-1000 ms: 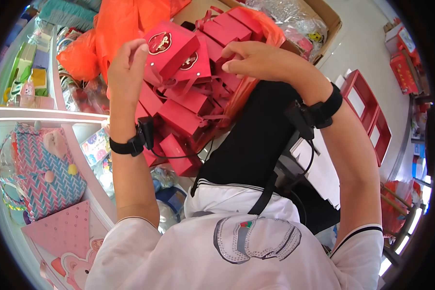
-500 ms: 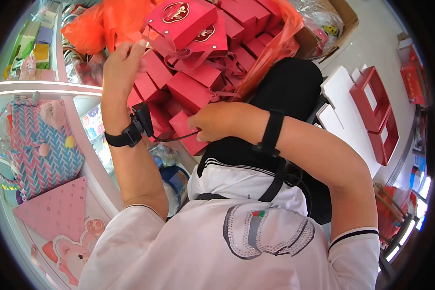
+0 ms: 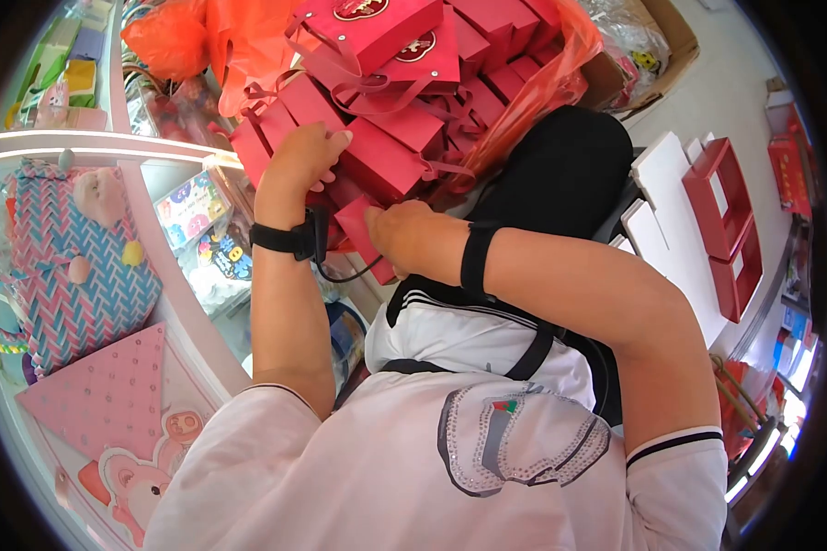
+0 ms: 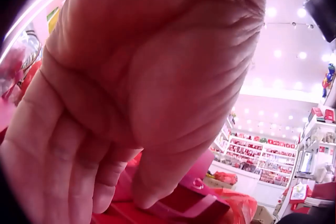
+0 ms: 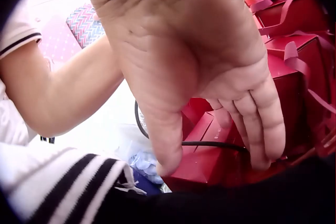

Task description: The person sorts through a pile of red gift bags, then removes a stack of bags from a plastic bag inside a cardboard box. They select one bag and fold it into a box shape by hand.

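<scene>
Several red gift boxes with ribbon handles lie heaped in front of the lap. My left hand is over the near left part of the heap, its fingers extended and its palm bare in the left wrist view. Close to the lap, my right hand is at a small red box at the heap's near edge. In the right wrist view the thumb lies along one side of that box, the fairly straight fingers on the other. On top, a red box bears a gold-edged emblem.
An orange plastic bag borders the heap, beside a cardboard box of clear wrapping. Shelves with a woven bag stand at the left. Red frame-like trays lie at the right. A black cable crosses near the right hand.
My right hand has come down from the upper heap to the small box near the lap. My left hand has moved from beside the top boxes to the lower left of the heap.
</scene>
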Action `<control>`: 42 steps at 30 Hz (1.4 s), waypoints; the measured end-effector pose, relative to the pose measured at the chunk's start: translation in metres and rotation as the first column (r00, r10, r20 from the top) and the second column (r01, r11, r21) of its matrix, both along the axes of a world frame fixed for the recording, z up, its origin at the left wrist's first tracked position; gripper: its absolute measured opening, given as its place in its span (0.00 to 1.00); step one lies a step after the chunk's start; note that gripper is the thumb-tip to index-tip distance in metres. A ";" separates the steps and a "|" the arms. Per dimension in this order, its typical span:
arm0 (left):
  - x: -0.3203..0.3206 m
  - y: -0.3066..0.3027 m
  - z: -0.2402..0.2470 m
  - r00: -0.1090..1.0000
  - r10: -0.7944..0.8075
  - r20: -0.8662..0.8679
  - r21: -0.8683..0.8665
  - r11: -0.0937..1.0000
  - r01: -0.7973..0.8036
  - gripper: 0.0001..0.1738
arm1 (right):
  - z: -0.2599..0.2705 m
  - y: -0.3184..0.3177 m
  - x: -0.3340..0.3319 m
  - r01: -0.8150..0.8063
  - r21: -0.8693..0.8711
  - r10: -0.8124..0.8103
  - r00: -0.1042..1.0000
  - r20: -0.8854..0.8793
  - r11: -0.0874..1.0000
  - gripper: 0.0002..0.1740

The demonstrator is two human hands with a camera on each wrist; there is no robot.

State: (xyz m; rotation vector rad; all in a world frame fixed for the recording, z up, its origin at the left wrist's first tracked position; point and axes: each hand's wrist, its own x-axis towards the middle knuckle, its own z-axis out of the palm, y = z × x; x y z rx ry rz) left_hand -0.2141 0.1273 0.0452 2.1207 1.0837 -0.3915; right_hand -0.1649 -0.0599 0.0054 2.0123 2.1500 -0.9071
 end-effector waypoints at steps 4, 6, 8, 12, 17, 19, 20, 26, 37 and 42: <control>-0.006 0.006 0.004 0.998 0.055 0.030 -0.039 0.998 -0.054 0.29 | -0.022 -0.005 -0.006 -0.147 0.136 0.121 0.976 0.182 0.980 0.29; -0.010 0.013 0.003 0.998 0.058 0.022 -0.060 0.997 -0.056 0.32 | -0.014 -0.003 0.001 -0.085 0.074 0.082 0.996 0.047 0.994 0.30; -0.011 0.015 0.002 0.994 0.080 0.072 -0.033 0.996 -0.078 0.31 | -0.011 0.000 0.009 -0.061 0.080 0.065 0.997 -0.048 0.995 0.29; -0.008 0.009 0.015 0.964 0.124 0.236 0.004 0.992 -0.128 0.30 | -0.013 -0.004 0.022 -0.026 0.236 0.054 0.992 -0.114 0.971 0.25; 0.000 0.002 0.039 0.940 0.138 0.313 0.020 0.988 -0.151 0.29 | -0.024 -0.004 0.017 0.057 0.418 -0.010 0.993 -0.114 0.907 0.18; -0.001 -0.003 0.044 0.951 0.123 0.284 0.023 0.991 -0.135 0.30 | -0.029 -0.006 0.013 0.104 0.535 -0.038 0.990 -0.133 0.839 0.15; -0.001 -0.004 0.045 0.960 0.108 0.258 0.030 0.992 -0.119 0.30 | -0.031 -0.005 0.012 0.118 0.547 -0.044 0.988 -0.146 0.829 0.14; -0.001 -0.019 0.050 0.988 0.092 0.125 -0.073 0.994 -0.083 0.32 | -0.028 0.006 0.009 0.277 0.470 -0.162 0.949 -0.271 0.838 0.09; -0.016 -0.011 -0.008 0.998 0.004 -0.063 -0.216 0.976 -0.018 0.20 | -0.032 0.013 0.009 0.378 0.282 -0.271 0.896 -0.351 0.882 0.10; -0.023 -0.014 -0.006 0.999 0.038 -0.016 -0.169 0.985 -0.040 0.17 | -0.031 0.015 0.008 0.402 0.221 -0.320 0.888 -0.329 0.889 0.12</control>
